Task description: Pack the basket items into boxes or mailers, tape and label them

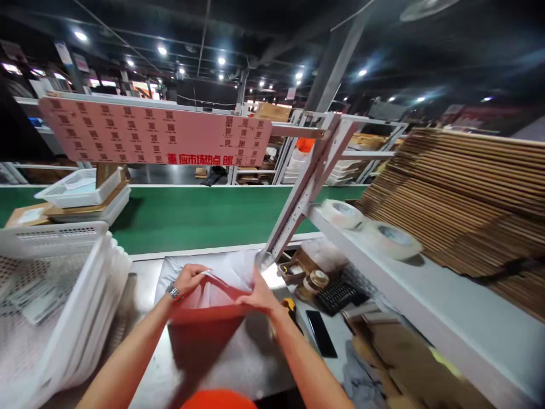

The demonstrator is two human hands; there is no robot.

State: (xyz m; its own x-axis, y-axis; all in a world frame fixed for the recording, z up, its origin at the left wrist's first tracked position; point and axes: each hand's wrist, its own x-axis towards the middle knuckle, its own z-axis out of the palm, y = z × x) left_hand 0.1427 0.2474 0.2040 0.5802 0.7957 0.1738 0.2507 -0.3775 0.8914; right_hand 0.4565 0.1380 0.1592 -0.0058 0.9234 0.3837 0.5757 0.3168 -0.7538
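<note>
A red flat item (204, 329), like a folded garment or bag, lies on a grey plastic mailer bag (238, 363) spread on the metal worktable. My left hand (189, 278) pinches the edge of a thin translucent sheet (230, 272) at the red item's top left corner. My right hand (259, 295) grips the same top edge a little to the right, fingers closed on it. A watch sits on my left wrist. The far part of the red item is covered by the translucent sheet.
Stacked white plastic baskets (63, 295) stand at the left. A green conveyor belt (204, 216) runs behind the table. At the right, a shelf (426, 301) carries tape rolls (392, 238) and stacked cardboard (468, 193). A phone (321, 332), keyboard (336, 294) and small tape roll (317, 279) lie below.
</note>
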